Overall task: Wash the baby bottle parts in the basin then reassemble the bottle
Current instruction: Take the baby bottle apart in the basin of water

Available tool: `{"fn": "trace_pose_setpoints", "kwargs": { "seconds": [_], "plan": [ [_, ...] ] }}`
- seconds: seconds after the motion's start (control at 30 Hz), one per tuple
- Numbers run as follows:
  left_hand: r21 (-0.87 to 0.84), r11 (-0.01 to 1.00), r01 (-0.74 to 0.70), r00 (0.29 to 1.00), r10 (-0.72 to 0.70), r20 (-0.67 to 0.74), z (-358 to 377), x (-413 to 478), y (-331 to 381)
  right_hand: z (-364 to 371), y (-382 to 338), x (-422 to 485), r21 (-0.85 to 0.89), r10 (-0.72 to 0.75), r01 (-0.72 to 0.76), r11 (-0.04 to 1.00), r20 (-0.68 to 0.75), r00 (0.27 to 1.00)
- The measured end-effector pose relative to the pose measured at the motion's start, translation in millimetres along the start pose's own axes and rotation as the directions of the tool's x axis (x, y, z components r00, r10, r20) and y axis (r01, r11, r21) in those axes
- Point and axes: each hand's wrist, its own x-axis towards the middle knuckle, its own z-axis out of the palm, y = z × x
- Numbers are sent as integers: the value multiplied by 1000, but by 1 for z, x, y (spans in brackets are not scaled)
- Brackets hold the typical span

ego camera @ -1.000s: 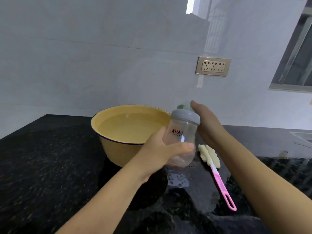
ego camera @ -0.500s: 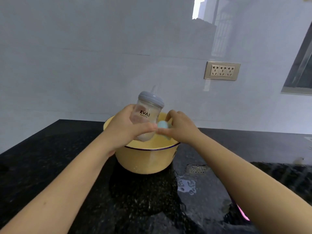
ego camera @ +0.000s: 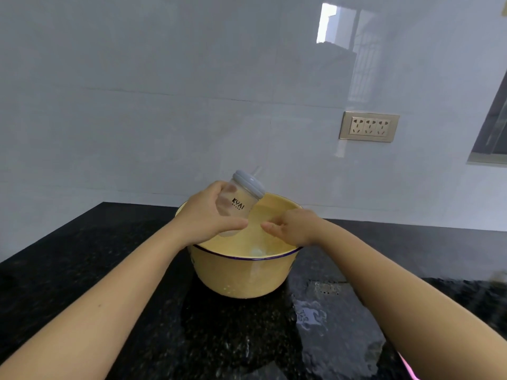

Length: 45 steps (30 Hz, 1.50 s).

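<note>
- Starting at the left, our left hand (ego camera: 211, 212) is wrapped around the lower body of the bottle (ego camera: 238, 204), fingers curled over its far side and thumb across the near side.
- The bottle is tilted, not upright: its long axis runs from its base at about 7 o'clock up to its cap at about 1 o'clock, so the top points up, to the right and away from us.
- We see a clear bottle body with dark lettering on the side, closed by a pale grey screw ring (ego camera: 249, 183). A faint clear teat seems to rise from the ring, but it is too washed out against the wall to be sure.
- We hold the bottle in the air over the left rim of the yellow basin (ego camera: 241, 275), above the water and not touching it as far as we can tell.
- The basin stands on the black speckled table (ego camera: 82, 259); it has a thin dark blue line around its rim and holds water. A small pale part (ego camera: 257, 252) lies under the water near the front wall, blurred.
- Our right hand (ego camera: 290, 226) hovers over the basin at about 3 o'clock from the bottle, just beside the left thumb but apart from it. Its fingers are loosely curled and grasp nothing we can see.
- To the right on the table lies a wet patch (ego camera: 310, 315).
</note>
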Motion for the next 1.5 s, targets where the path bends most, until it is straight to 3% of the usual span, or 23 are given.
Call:
{"fn": "trace_pose_setpoints", "kwargs": {
  "seconds": [0.07, 0.13, 0.2, 0.27, 0.37, 0.47, 0.63, 0.73, 0.8, 0.9, 0.93, 1.0, 1.1, 1.13, 1.23, 1.3, 1.37, 1.47, 1.5],
  "plan": [
    [28, 1000, -10, 999, 9, 42, 2, 7, -3, 0, 0, 0, 355, -22, 75, 932, -150, 988],
    [69, 997, -29, 996, 23, 87, 5, 13, -6, -3, -2, 1, 711, -24, 165, 683, -204, 979],
    [133, 990, -52, 991, 35, 128, 7, 17, -9, -5, 0, 5, 844, -31, 199, 498, -212, 977],
    [169, 983, -76, 986, 50, 156, 10, 19, -12, -6, -2, 6, 878, -33, 190, 439, -196, 980],
    [176, 980, -94, 983, 64, 172, 12, 19, -15, -1, -6, 15, 819, 21, 202, 537, -252, 968],
    [118, 991, -61, 980, 37, 195, 9, 19, -14, 0, -8, 17, 809, 15, 264, 526, -319, 948],
    [-261, 964, 39, 958, 38, 284, 0, 18, -17, -12, -9, 12, 868, -221, 396, 301, -341, 914],
    [-317, 946, 64, 956, 33, 292, 0, 21, -21, -22, -10, 16, 928, -281, 334, 168, -280, 918],
    [-331, 941, 77, 954, 27, 298, 0, 22, -24, -28, -13, 17, 934, -176, 285, 215, -250, 952],
    [-323, 943, 79, 957, 20, 291, 1, 24, -27, -28, -18, 18, 822, 4, 178, 541, -215, 977],
    [-314, 946, 77, 960, 14, 279, 1, 24, -27, -27, -19, 19, 793, 28, 162, 588, -221, 975],
    [-309, 948, 75, 965, 9, 261, 2, 24, -27, -26, -18, 19, 828, 15, 195, 526, -238, 971],
    [-282, 957, 65, 970, 6, 243, 3, 23, -27, -29, -14, 17, 934, -75, 208, 290, -194, 978],
    [-275, 959, 62, 971, 5, 237, 3, 22, -27, -29, -13, 17, 936, -84, 204, 288, -187, 979],
    [-224, 974, 40, 973, 13, 231, 4, 19, -23, -25, -17, 17, 844, -17, 183, 505, -202, 979],
    [-182, 983, 13, 975, 28, 221, 4, 17, -20, -24, -19, 14, 781, -6, 185, 597, -226, 974],
    [-165, 986, -8, 975, 45, 220, 4, 16, -19, -24, -15, 13, 807, -58, 231, 544, -238, 969],
    [-162, 987, -16, 977, 50, 205, 3, 15, -20, -26, -9, 9, 882, -192, 272, 386, -212, 958],
    [-157, 987, -22, 977, 54, 207, 3, 15, -20, -26, -9, 9, 884, -187, 254, 394, -193, 963]
  ]
}}
